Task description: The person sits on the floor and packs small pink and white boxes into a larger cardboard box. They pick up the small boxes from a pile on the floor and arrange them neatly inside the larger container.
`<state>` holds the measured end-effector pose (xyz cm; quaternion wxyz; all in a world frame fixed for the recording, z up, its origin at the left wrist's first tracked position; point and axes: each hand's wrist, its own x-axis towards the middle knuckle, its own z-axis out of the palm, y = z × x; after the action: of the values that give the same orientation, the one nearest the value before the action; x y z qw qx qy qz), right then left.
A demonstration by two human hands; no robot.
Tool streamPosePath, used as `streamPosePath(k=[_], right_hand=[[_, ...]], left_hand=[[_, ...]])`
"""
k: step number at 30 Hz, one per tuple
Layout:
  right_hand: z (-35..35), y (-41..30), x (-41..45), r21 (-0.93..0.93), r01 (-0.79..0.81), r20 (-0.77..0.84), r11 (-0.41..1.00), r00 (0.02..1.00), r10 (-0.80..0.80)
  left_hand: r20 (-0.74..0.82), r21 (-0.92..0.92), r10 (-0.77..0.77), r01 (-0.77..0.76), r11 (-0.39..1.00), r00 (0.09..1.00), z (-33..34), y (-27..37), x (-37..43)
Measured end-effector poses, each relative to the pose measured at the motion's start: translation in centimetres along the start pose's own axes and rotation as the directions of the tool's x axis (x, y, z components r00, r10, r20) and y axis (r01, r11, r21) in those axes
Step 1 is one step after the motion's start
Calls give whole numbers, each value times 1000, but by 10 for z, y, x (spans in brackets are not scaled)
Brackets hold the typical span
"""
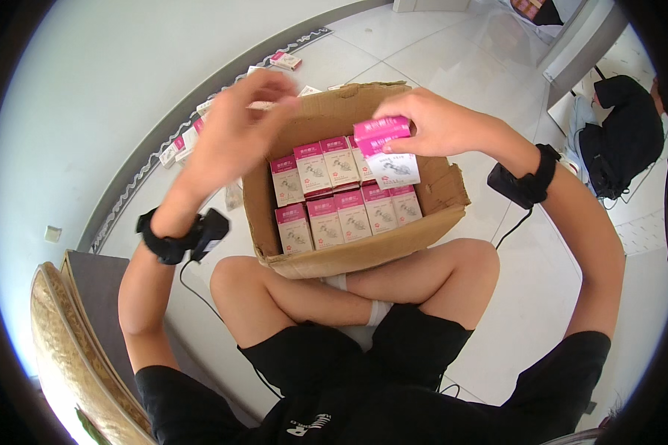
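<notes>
My right hand (pixel 437 123) grips a small pink-and-white paperboard box (pixel 394 167) over the right part of an open corrugated cardboard carton (pixel 339 260). The held box is tilted, its pink top and printed front showing. Inside the carton, similar boxes (pixel 314 169) stand upright in two rows, pink bands uppermost. My left hand (pixel 236 130) is raised by the carton's left rim, blurred, its fingers apart and no object visible in them. The carton rests on the floor against my crossed legs, with torn edges at its far and right sides.
More small boxes (pixel 285 60) lie on the tiled floor (pixel 423 50) along the wall, some hidden behind my left hand. Black devices with cables (pixel 214 231) are strapped to both wrists. A dark bag-like object (pixel 626 139) is at the right. A gold patterned cushioned piece (pixel 67 334) stands at left.
</notes>
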<state>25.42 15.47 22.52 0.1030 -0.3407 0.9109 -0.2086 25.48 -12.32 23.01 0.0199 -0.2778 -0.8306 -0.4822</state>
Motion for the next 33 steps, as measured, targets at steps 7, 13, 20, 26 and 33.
streamPosePath(k=[7, 13, 20, 26, 33], right_hand=[[38, 61, 31, -20, -121, 379, 992, 918, 120], [82, 116, 27, 28, -219, 591, 975, 790, 160], [102, 101, 41, -360, -148, 641, 921, 678, 359], [97, 121, 35, -194, -236, 684, 952, 664, 304], [73, 91, 55, -340, -183, 543, 922, 763, 352]], left_hand=[[-226, 106, -265, 294, 950, 937, -94, -242, -41], [-411, 225, -457, 573, 788, 789, -105, -429, -67], [-401, 22, -613, 676, 737, 681, -56, -535, -54], [-307, -128, -725, 728, 674, 617, 5, -533, -8], [-588, -111, -533, 592, 798, 608, -34, -487, -19]])
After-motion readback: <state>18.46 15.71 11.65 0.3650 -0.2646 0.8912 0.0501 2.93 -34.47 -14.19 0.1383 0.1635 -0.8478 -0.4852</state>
